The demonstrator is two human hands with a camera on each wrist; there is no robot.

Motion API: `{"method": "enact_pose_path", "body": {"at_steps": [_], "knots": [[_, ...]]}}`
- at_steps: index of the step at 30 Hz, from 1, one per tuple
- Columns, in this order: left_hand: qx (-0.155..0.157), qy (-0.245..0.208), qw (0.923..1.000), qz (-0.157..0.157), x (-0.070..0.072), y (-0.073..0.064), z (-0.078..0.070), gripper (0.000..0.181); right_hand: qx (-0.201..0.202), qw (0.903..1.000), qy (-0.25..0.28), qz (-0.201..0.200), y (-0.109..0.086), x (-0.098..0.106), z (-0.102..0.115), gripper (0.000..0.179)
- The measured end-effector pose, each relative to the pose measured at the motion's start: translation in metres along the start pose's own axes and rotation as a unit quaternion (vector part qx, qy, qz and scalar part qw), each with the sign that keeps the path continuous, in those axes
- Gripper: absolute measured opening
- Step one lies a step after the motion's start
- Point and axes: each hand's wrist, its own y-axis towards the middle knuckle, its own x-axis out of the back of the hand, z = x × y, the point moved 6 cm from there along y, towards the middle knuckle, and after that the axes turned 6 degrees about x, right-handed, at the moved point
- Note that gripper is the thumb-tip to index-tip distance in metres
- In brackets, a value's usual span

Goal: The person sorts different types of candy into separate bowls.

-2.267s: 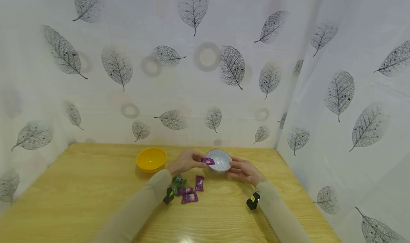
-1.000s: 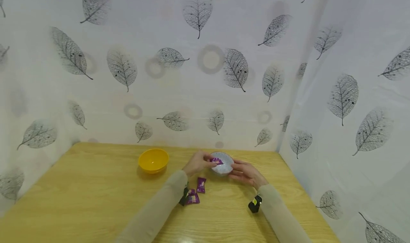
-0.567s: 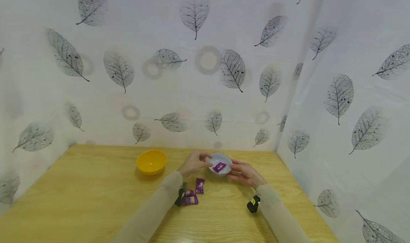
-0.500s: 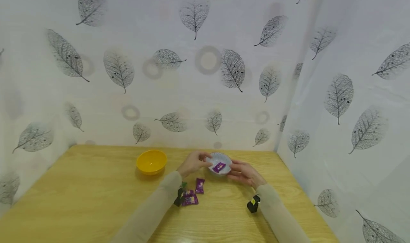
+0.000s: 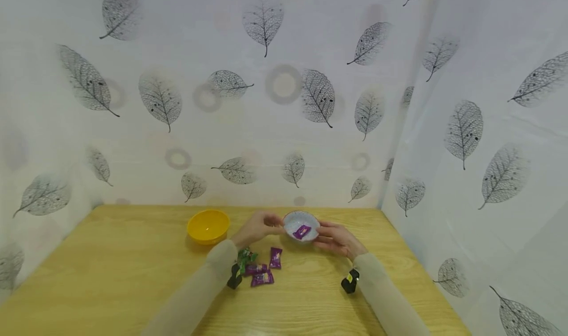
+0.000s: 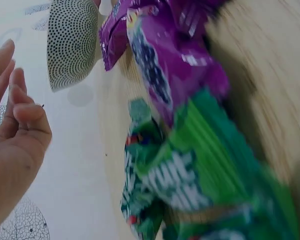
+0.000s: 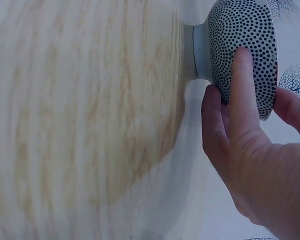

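A small dotted bowl [image 5: 292, 221] stands on the wooden table with one purple-wrapped candy [image 5: 302, 232] inside. My right hand [image 5: 339, 239] grips its right side; in the right wrist view the fingers lie along the dotted wall [image 7: 245, 30] and the thumb is at the rim. My left hand [image 5: 256, 228] is just left of the bowl, fingers loosely bent and holding nothing. Below the left hand lie purple candies [image 5: 275, 258] and green-wrapped candies [image 5: 245, 258], seen close up in the left wrist view, where a green wrapper [image 6: 190, 165] lies in front.
A yellow bowl [image 5: 208, 225] stands left of my left hand. The table [image 5: 111, 267] ends at a white leaf-patterned curtain [image 5: 266, 129] behind and on the right. Black wrist cameras [image 5: 350, 281] sit on both wrists.
My left hand moved a purple candy over the dotted bowl, let it go inside, then drew back left. The right hand kept its grip on the bowl.
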Motion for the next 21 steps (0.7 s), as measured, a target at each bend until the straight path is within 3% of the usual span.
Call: {"method": "enact_pose_path", "body": {"at_steps": [9,15,21], "knots": [[0.004,0.01,0.9995,0.029,0.01,-0.011,0.004,0.023,0.001,0.9999,-0.006,0.009,-0.001,0.001,0.0,0.059],[0.006,-0.018,0.9978,0.063,0.014,-0.015,0.007,0.023,0.004,1.0,-0.005,0.003,0.001,0.002,0.0,0.058],[0.038,0.007,0.9936,0.106,0.011,-0.017,0.015,0.024,0.008,0.9999,-0.01,0.008,0.003,0.002,0.0,0.058]]}}
